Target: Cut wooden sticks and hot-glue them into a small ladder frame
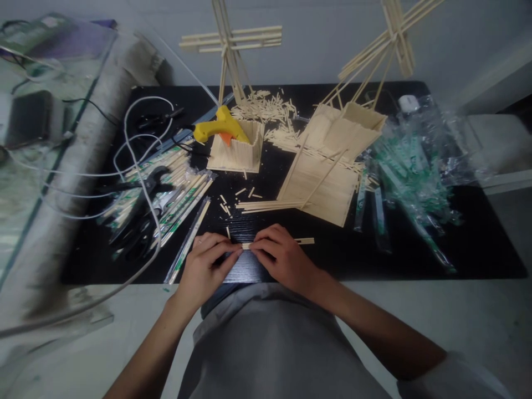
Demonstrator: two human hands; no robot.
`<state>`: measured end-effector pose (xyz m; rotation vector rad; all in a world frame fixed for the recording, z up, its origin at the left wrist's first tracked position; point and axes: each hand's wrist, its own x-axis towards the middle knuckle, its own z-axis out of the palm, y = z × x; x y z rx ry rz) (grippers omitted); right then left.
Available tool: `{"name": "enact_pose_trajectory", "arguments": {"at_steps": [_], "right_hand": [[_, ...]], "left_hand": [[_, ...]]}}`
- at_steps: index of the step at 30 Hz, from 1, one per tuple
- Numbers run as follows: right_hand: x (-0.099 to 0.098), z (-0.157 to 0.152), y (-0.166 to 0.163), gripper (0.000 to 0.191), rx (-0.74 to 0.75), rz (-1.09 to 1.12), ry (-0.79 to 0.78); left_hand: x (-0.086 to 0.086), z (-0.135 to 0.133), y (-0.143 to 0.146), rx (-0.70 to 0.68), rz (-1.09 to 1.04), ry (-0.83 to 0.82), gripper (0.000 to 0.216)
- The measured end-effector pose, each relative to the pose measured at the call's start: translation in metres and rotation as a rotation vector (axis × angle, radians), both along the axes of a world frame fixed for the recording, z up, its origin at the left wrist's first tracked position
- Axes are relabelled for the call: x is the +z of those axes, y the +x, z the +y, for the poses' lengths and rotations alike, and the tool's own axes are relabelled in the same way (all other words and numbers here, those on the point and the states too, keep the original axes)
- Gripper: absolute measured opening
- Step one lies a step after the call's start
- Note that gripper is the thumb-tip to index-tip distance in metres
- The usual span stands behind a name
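Pinches a slim bundle of pale sticks (246, 246) between thumb and fingertips of left hand (206, 256) at one end and of right hand (284, 256) farther along, with both grips closed on the wood. Keeps the bundle crosswise at the front middle of a black table (341, 260), just in front of the body; cannot tell from this angle whether touching the surface or slightly above. Leaves a short stretch of wood bare between the two sets of fingertips, and shows a longer end poking out beyond right hand. Has a small cut piece (228, 233) just past the left fingers, with more scattered farther back. Faces loose long sticks (268, 206) beyond right hand, running up to a flat stick panel (328, 194), and behind that a tilted stick box (332, 124) below a crossed stick frame (397, 36). Has at the back, left of centre, a smaller stick box (243, 155) with a yellow glue gun (222, 126) lying across the top, and next to it a heap of short offcuts (268, 107). Includes to the left wrapped stick packets (189, 202), one narrow packet (189, 241) near left hand, black-handled tools (152, 188) on top, and a white cable (124, 288) looping past. Ends at the right with crumpled plastic wrappers (415, 160), well apart from right hand.
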<state>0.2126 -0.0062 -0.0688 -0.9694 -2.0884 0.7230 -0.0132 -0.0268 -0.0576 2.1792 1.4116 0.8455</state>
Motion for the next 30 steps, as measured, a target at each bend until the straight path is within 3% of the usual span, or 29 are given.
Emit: {"name": "enact_pose_trajectory", "arguments": {"at_steps": [3, 7, 12, 20, 24, 30], "right_hand": [[-0.001, 0.0, 0.0, 0.017, -0.001, 0.006, -0.008], [-0.001, 0.0, 0.0, 0.017, 0.001, -0.004, -0.019], [0.0, 0.0, 0.001, 0.016, -0.003, -0.007, -0.025], [-0.001, 0.0, 0.001, 0.016, -0.01, -0.026, -0.032], [0.0, 0.0, 0.001, 0.018, -0.004, -0.036, -0.044], [0.002, 0.0, 0.001, 0.017, 0.0, -0.031, -0.022]], "left_hand": [[0.004, 0.004, -0.01, 0.037, -0.013, 0.009, 0.011], [0.011, 0.013, -0.026, 0.112, 0.129, 0.031, 0.025], [0.013, 0.02, -0.026, 0.015, 0.232, 0.017, 0.022], [0.017, 0.024, -0.028, -0.111, 0.177, -0.098, 0.028], [0.018, 0.019, -0.017, -0.136, 0.133, -0.117, 0.013], [0.015, 0.006, 0.004, -0.035, 0.082, -0.104, 0.01]]}}
